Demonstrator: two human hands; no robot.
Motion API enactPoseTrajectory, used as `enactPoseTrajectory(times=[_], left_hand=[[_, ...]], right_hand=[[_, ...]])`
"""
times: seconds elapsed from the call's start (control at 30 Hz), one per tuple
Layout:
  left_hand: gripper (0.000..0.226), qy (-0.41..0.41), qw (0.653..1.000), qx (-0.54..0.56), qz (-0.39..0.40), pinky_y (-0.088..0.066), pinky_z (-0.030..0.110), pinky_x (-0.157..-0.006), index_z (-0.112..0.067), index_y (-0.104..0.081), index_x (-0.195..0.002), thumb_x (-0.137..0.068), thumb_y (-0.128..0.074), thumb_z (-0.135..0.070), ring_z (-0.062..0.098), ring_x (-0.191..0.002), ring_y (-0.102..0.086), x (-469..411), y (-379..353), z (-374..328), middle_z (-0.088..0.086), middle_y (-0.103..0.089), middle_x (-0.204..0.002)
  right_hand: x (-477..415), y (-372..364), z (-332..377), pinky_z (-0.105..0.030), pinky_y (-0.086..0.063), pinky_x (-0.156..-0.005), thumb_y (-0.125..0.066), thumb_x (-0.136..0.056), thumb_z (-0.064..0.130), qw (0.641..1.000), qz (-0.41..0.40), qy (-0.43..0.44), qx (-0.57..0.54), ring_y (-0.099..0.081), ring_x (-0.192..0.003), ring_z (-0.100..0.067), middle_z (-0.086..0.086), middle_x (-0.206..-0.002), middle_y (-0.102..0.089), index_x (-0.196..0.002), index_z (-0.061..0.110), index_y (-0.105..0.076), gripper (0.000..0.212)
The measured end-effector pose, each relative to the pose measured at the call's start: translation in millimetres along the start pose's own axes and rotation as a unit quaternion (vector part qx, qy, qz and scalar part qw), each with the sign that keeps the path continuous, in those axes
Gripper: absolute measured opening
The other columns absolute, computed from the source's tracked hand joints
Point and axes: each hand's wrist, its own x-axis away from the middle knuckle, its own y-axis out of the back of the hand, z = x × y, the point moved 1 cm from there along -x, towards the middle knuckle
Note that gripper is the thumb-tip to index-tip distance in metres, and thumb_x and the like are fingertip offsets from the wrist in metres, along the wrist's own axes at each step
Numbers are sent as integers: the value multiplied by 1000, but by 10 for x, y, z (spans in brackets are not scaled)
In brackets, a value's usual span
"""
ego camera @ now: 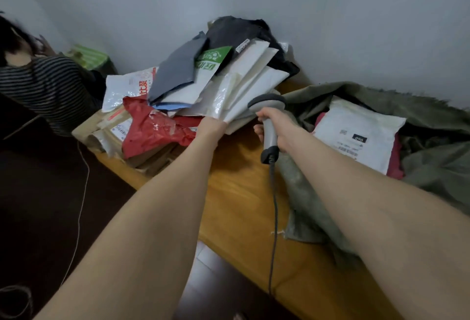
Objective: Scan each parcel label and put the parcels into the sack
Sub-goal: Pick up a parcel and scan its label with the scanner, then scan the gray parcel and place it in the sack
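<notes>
The right hand (277, 130) grips the scanner (267, 102). The left hand (214, 126) is under the parcels (236, 85), fingers hidden: grip unclear. The sack (432, 121) lies right of both.

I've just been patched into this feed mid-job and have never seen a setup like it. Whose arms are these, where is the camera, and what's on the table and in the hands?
There is no machine here. The two bare arms belong to a person, and the single picture comes from a wide-angle camera worn on that person's head, looking forward and down.

The right hand grips a grey barcode scanner by its handle, with the cable hanging down. The left hand reaches into a pile of parcels on the wooden table. Its fingers are hidden under the white mailers, so I cannot tell what it grips.

To the right lies an olive sack with a white labelled parcel in its open mouth. At far left, a second person in a striped top is partly in view.
</notes>
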Motion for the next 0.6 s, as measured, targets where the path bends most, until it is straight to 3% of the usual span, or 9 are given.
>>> enactPoseTrajectory(times=[0.1,0.13,0.23,0.33,0.5,0.6], left_hand=[[11,22,999,37,-26,-56,30,-61,-8,-53,-80,-89,-52,-14,22,-69,-63,-119,424,206,9,-63,-83],[10,19,998,38,-47,-56,31,-63,-5,-55,-84,-87,-52,-14,22,-71,-63,-166,579,272,9,-62,-83],[34,12,996,30,-86,-58,39,-77,-5,-61,-108,-79,-53,-21,30,-85,-66,-332,979,523,13,-66,-99],[39,12,994,36,-98,-57,42,-83,-5,-63,-109,-78,-54,-25,32,-89,-66,-466,1305,752,13,-68,-102],[21,0,990,73,-122,-56,41,-84,-8,-62,-93,-83,-53,-24,30,-88,-68,-662,1738,966,12,-69,-94],[15,-6,988,89,-124,-58,40,-81,-12,-60,-78,-85,-52,-23,28,-81,-69,-818,1919,966,11,-71,-87]], right_hand=[[-31,-493,-125,-24,-50,-51,-62,-89,17,999,-10,17,35,-56,-51,-12,-7,-73,-60,-104,8,-56,19],[-39,-654,-155,-25,-49,-52,-62,-88,16,999,-10,21,43,-56,-48,-12,-7,-68,-60,-100,7,-56,16],[-61,-1111,-273,-24,-46,-50,-60,-87,14,998,5,29,50,-54,-43,-12,-7,-64,-59,-93,7,-55,10],[-87,-1520,-355,-21,-47,-46,-60,-88,15,998,19,34,57,-53,-44,-13,-6,-62,-58,-90,7,-55,9],[-164,-2076,-350,-19,-44,-43,-58,-90,13,997,30,42,61,-50,-47,-16,-9,-63,-55,-81,6,-56,12],[-296,-2337,-295,-18,-42,-43,-56,-90,11,997,35,40,55,-48,-43,-15,-8,-58,-53,-86,5,-52,8]])
